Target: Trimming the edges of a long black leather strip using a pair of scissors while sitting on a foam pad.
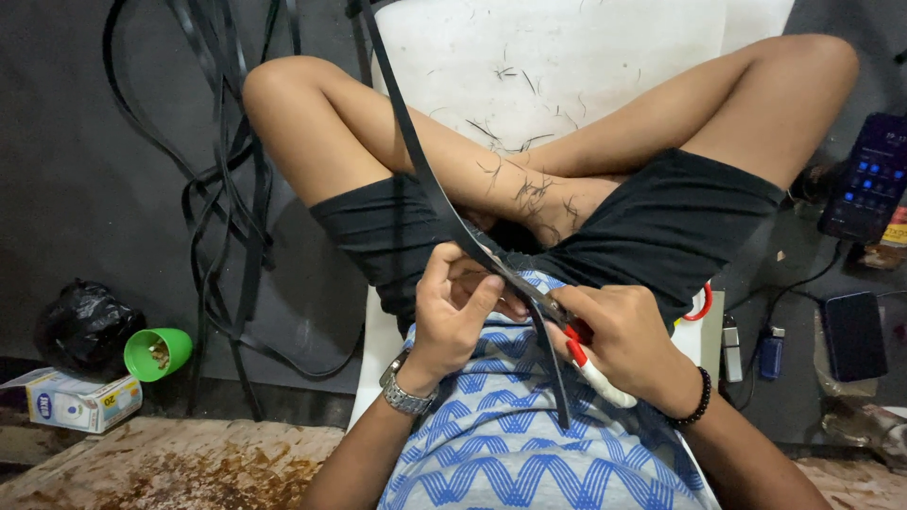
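We are pinching a black strap taut over our lap with our left hand, so our right hand, gripping a red-and-white cutter, can trim it.

We observed a long, flat black strap running diagonally from the upper edge of the view down across the lap, held taut and ending between the hands. A pair of scissors with red-and-white handles met the strap there, its metal blades lying against the strap's edge.
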